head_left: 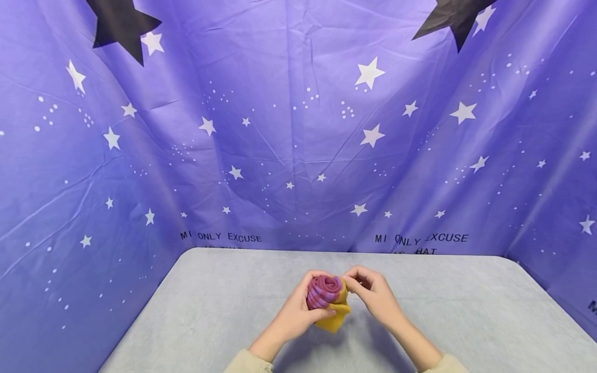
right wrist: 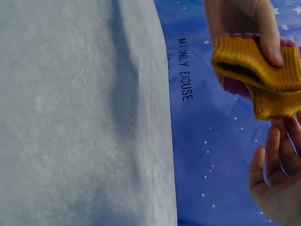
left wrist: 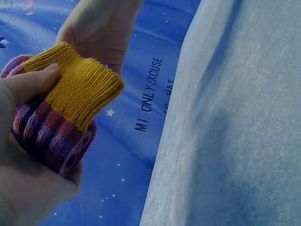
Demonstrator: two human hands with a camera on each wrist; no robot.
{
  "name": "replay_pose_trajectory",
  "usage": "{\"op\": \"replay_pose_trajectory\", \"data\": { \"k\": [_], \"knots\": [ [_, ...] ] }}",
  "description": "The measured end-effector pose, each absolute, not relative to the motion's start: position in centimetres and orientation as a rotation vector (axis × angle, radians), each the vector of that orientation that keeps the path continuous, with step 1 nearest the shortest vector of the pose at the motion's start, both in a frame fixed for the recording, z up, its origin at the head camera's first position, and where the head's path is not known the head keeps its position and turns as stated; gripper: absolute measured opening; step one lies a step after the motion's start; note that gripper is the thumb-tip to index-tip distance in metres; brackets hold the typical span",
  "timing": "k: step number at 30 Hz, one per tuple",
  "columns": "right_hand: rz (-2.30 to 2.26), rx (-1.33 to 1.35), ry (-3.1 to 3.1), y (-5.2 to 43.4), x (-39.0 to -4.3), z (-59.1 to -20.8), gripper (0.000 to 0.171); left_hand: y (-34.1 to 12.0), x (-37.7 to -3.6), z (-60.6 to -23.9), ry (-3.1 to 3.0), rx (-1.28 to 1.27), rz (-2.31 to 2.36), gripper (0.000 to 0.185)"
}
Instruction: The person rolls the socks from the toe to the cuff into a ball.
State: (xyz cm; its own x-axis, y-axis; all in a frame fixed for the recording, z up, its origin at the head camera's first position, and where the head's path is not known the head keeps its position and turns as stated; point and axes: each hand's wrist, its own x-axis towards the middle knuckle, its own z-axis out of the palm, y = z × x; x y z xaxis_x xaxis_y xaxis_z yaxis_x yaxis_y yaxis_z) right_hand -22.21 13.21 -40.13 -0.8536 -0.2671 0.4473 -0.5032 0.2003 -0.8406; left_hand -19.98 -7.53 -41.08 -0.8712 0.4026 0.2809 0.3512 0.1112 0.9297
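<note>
From my seat I see a grey table (head_left: 224, 311) with a soft, felt-like top and rounded far corners. Behind it and along both sides hangs a purple backdrop (head_left: 289, 129), creased and printed with white stars and small dots. Two large black stars (head_left: 122, 25) sit at its upper edge, one left, one right. Black lettering (head_left: 228, 237) reading "MI ONLY EXCUSE" runs along the cloth just above the table's far edge, printed twice.

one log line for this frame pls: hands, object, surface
left hand: grips rolled sock | right hand: pinches its yellow cuff | sock held above grey table | backdrop: purple star cloth
</note>
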Motion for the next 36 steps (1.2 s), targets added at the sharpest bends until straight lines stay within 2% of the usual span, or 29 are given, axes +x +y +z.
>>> {"op": "replay_pose_trajectory", "data": {
  "k": [8,15,23,29,36],
  "knots": [
    [1.903,0.848,-2.293,14.0,-21.7,-40.3,0.015,-7.4,-20.2,-41.1,2.302,0.782,1.959,0.06],
    [2.004,0.831,-2.245,13.9,-21.5,-40.6,0.019,-7.2,-20.2,-41.0,2.322,0.784,1.958,0.06],
    [2.063,0.935,-2.079,13.7,-21.6,-41.1,0.013,-7.0,-20.4,-41.2,2.436,0.8,1.902,0.058],
    [1.907,1.117,-1.989,13.3,-21.2,-40.9,0.006,-6.9,-20.5,-41.5,2.542,0.781,1.869,0.055],
    [1.33,1.067,-2.033,11.7,-20.0,-40.4,0.021,-6.6,-20.6,-41.4,2.628,0.538,1.898,0.051]
  ]
}}
